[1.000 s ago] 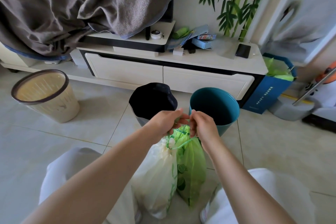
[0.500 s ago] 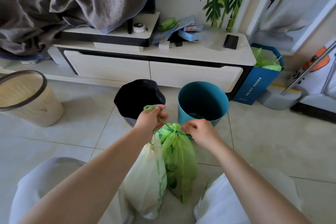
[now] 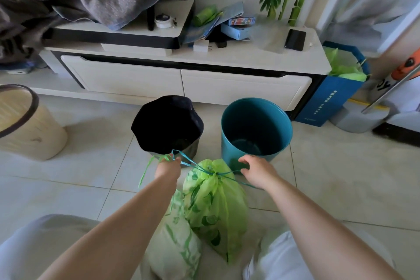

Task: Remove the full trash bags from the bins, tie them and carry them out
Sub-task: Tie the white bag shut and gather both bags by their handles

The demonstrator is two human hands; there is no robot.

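The green bag (image 3: 216, 202) stands on the floor between the person's knees, its neck gathered shut by a drawstring (image 3: 193, 165). A paler bag (image 3: 177, 241) leans against its left side. Both are out of the bins: the black bin (image 3: 167, 124) and the teal bin (image 3: 256, 125) stand just behind them, mouths open.

The left grip (image 3: 168, 166) is clamped on the string's loops and held out to the left, away from the bag's neck. This is most likely to cinch the knot tight while the bag's own weight anchors it to the floor.

The right grip (image 3: 256, 171) hovers at the foot of the teal bin with its fingers loosely curled. A strand runs from the neck under its palm, but I cannot tell whether it is pinched or merely passes beneath. A pull in opposite directions would explain why the two hands are spread so wide.

Tying looks nearly done on this bag, and carrying both out is not yet begun.
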